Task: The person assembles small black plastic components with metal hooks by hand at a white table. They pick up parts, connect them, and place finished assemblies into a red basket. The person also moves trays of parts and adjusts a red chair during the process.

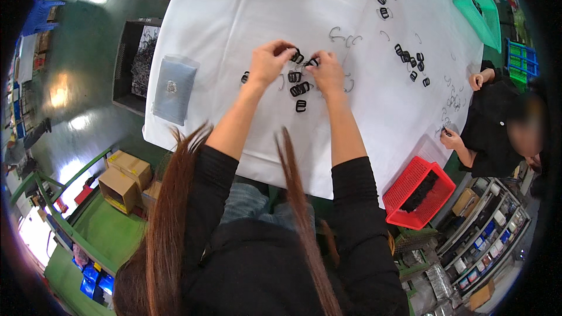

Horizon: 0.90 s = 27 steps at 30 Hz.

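Note:
Over the white-covered table (205,29) both my arms reach forward. My left hand (270,64) is closed, with a small black buckle (297,57) at its fingertips. Close beside it, my right hand (328,73) pinches another black buckle (312,62). Just below my hands several loose black buckles (300,88) lie on the cloth, one of them set apart, nearest me (301,106). A further buckle (245,76) rests left of my left wrist. Thin curved wire pieces (335,34) lie beyond and around my right hand.
More buckles (404,55) and wires are scattered to the right. A co-worker (494,123) at the right edge handles small parts. A red basket (404,213) and green basket (494,32) stand there. At left are a plastic bag (175,93) and black crate (126,64).

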### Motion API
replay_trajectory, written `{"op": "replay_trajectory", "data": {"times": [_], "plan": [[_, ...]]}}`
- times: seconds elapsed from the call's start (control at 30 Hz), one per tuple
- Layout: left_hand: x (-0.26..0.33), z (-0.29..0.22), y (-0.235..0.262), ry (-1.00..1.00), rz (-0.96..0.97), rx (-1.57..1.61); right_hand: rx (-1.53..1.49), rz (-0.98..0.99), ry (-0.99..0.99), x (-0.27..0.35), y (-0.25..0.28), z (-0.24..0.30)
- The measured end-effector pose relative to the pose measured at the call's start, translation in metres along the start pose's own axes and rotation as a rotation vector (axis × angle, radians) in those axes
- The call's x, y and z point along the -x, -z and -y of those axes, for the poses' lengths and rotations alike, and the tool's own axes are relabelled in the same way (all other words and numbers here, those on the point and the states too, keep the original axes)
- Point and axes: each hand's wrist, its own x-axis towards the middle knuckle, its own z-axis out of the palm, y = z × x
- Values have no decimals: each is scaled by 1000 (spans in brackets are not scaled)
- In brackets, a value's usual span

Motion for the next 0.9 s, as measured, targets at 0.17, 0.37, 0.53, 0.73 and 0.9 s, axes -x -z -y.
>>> {"op": "replay_trajectory", "data": {"times": [0.17,0.37,0.53,0.73,0.9], "plan": [[-9,-5,44,17,171,-774,-784,238,-263,11,31,-11],[-18,-1,73,-8,72,-592,-1200,244,-326,4,35,14],[-17,-2,92,227,58,-98,-58,149,-79,-22,0,36],[5,-9,113,341,112,386,-1020,271,-331,21,49,16],[21,3,108,385,-43,245,-1211,326,-371,36,44,5]]}}
